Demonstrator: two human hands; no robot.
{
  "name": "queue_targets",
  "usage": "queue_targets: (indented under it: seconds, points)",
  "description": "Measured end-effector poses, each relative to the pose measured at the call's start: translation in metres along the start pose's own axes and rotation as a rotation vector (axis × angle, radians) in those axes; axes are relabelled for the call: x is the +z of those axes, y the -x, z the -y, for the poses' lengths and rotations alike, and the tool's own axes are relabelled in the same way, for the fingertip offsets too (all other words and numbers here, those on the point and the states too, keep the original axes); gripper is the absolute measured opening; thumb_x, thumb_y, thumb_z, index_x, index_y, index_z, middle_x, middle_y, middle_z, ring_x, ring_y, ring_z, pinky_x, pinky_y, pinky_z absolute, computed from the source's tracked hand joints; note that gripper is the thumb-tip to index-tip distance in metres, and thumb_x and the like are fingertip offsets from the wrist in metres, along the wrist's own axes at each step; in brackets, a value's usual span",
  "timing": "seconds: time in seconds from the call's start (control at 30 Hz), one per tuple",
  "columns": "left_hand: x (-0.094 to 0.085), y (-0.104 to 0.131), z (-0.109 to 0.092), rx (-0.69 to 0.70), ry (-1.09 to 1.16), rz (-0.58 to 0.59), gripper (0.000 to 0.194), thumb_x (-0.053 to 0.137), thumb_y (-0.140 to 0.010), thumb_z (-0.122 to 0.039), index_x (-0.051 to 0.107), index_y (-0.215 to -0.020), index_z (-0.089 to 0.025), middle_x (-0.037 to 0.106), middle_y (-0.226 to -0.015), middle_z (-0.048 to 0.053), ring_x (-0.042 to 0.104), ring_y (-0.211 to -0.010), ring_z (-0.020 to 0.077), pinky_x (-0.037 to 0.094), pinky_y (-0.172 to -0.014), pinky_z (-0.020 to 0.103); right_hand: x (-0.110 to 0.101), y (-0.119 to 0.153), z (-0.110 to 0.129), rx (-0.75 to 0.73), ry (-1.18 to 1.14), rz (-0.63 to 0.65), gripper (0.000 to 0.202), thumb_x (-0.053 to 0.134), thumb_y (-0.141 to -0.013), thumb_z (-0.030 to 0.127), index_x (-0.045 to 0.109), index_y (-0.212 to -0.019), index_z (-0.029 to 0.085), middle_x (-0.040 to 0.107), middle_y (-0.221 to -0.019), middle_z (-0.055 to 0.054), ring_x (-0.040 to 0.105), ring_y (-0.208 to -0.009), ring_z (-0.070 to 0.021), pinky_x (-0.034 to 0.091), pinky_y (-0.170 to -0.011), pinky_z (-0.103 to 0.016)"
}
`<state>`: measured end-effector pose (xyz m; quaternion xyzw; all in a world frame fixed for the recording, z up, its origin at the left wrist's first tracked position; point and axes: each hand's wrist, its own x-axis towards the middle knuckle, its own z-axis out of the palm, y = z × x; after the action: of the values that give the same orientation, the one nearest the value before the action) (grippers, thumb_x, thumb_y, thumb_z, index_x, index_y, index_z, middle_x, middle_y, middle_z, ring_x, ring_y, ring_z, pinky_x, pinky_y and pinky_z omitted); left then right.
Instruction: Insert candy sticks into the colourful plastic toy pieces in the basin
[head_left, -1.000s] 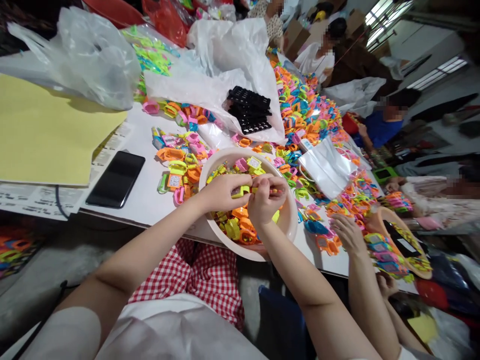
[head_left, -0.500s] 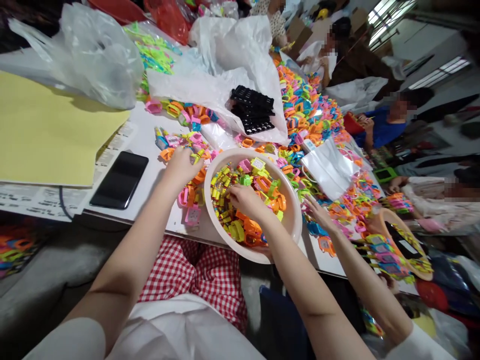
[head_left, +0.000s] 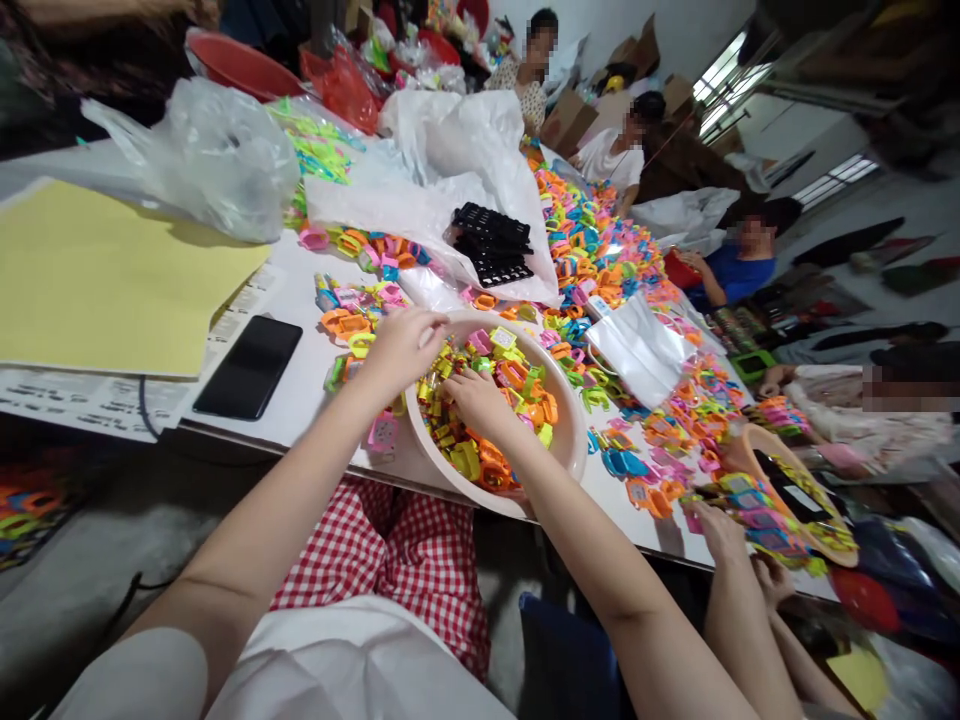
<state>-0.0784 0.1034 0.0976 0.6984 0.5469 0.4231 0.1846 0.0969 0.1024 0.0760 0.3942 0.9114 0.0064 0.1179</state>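
A pale plastic basin (head_left: 581,440) stands at the table's front edge. It holds small shiny yellow pieces that look wrapped (head_left: 448,432) and bright plastic toy watches (head_left: 536,385). My left hand (head_left: 409,345) is over the basin's left rim with its fingers bent inward; what they hold, if anything, is hidden. Inside the basin, my right hand (head_left: 480,402) reaches down among the yellow pieces, fingers curled and their tips hidden. More toy watches (head_left: 346,325) lie on the table just left of the basin.
A black phone (head_left: 249,368) and a yellow sheet (head_left: 120,290) lie at left. Behind the basin are black plastic trays (head_left: 491,245) on white plastic sheeting (head_left: 457,130) and a large watch heap (head_left: 592,235). A co-worker's hand (head_left: 720,530) is at right near another basin (head_left: 750,450).
My left hand has moved right, from the watches on the table to the basin's rim. My right hand stays in the basin. The co-worker's hand has drawn back rightward from the heap.
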Motion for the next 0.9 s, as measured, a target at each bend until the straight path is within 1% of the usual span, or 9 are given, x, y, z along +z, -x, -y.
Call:
queue_targets:
  seconds: [0.17, 0.27, 0.37, 0.43, 0.5, 0.57, 0.73, 0.83, 0.9]
  points:
    - [0.030, 0.029, -0.030, 0.075, 0.202, 0.037, 0.026, 0.043, -0.085, -0.020, 0.063, -0.102, -0.019, 0.066, -0.107, 0.006, 0.055, -0.108, 0.0205, 0.041, -0.099, 0.039, 0.012, -0.002, -0.005, -0.022, -0.288, -0.164, 0.020, 0.048, -0.079, 0.004, 0.061, -0.088, 0.017, 0.063, -0.104, -0.012, 0.052, -0.102, -0.0251, 0.037, -0.090, -0.042]
    - [0.042, 0.036, -0.029, 0.004, 0.228, 0.028, 0.028, 0.045, -0.082, -0.018, 0.060, -0.106, -0.020, 0.065, -0.111, 0.006, 0.055, -0.111, 0.0221, 0.042, -0.100, 0.040, 0.006, 0.003, -0.018, -0.078, -0.460, -0.227, 0.015, 0.048, -0.080, 0.008, 0.058, -0.082, 0.018, 0.063, -0.090, -0.008, 0.055, -0.087, -0.0204, 0.041, -0.083, -0.036]
    - [0.046, 0.033, -0.022, -0.102, 0.263, -0.032, 0.025, 0.043, -0.082, -0.017, 0.060, -0.101, -0.022, 0.066, -0.106, 0.006, 0.058, -0.105, 0.0224, 0.047, -0.095, 0.040, -0.007, 0.005, -0.044, 0.052, -0.584, -0.288, 0.014, 0.042, -0.085, 0.018, 0.056, -0.088, 0.019, 0.061, -0.083, -0.005, 0.054, -0.071, -0.0168, 0.044, -0.068, -0.031]
    - [0.046, 0.030, -0.021, -0.125, 0.245, -0.028, 0.023, 0.043, -0.083, -0.018, 0.059, -0.099, -0.022, 0.067, -0.104, 0.006, 0.059, -0.104, 0.0234, 0.047, -0.094, 0.042, -0.014, 0.003, -0.066, 0.213, -0.577, -0.405, 0.019, 0.037, -0.086, 0.019, 0.055, -0.094, 0.018, 0.060, -0.086, -0.006, 0.053, -0.073, -0.0168, 0.044, -0.069, -0.031]
    - [0.044, 0.029, -0.024, -0.116, 0.203, 0.004, 0.023, 0.044, -0.082, -0.019, 0.059, -0.100, -0.021, 0.066, -0.107, 0.008, 0.058, -0.107, 0.0247, 0.046, -0.096, 0.044, -0.013, -0.002, -0.088, 0.387, -0.502, -0.496, 0.018, 0.043, -0.082, 0.020, 0.055, -0.095, 0.016, 0.060, -0.090, -0.008, 0.053, -0.077, -0.0181, 0.044, -0.073, -0.033]
    - [0.042, 0.029, -0.028, -0.116, 0.175, 0.047, 0.024, 0.045, -0.082, -0.020, 0.058, -0.102, -0.020, 0.065, -0.110, 0.009, 0.056, -0.110, 0.0255, 0.044, -0.098, 0.044, -0.003, -0.008, -0.104, 0.510, -0.444, -0.496, 0.019, 0.053, -0.077, 0.024, 0.056, -0.094, 0.014, 0.061, -0.088, -0.009, 0.053, -0.076, -0.0188, 0.044, -0.074, -0.033]
    - [0.040, 0.030, -0.031, -0.134, 0.170, 0.118, 0.024, 0.045, -0.083, -0.021, 0.057, -0.104, -0.020, 0.063, -0.113, 0.009, 0.054, -0.113, 0.0259, 0.042, -0.100, 0.045, 0.026, -0.017, -0.116, 0.520, -0.386, -0.550, 0.027, 0.060, -0.072, 0.023, 0.059, -0.099, 0.016, 0.060, -0.090, -0.008, 0.054, -0.079, -0.0185, 0.044, -0.076, -0.032]
    - [0.043, 0.030, -0.027, -0.152, 0.215, 0.094, 0.028, 0.046, -0.083, -0.022, 0.054, -0.110, -0.019, 0.061, -0.117, 0.010, 0.052, -0.116, 0.0253, 0.039, -0.103, 0.045, 0.019, -0.013, -0.112, 0.543, -0.348, -0.611, 0.022, 0.060, -0.074, 0.024, 0.061, -0.093, 0.014, 0.056, -0.091, -0.009, 0.053, -0.081, -0.0201, 0.045, -0.076, -0.033]
    - [0.046, 0.030, -0.024, -0.196, 0.298, 0.067, 0.035, 0.048, -0.085, -0.025, 0.048, -0.119, -0.018, 0.058, -0.122, 0.011, 0.052, -0.116, 0.0244, 0.039, -0.102, 0.044, 0.006, -0.008, -0.104, 0.415, -0.345, -0.697, 0.021, 0.061, -0.075, 0.024, 0.062, -0.093, 0.014, 0.054, -0.094, -0.010, 0.052, -0.085, -0.0211, 0.045, -0.077, -0.033]
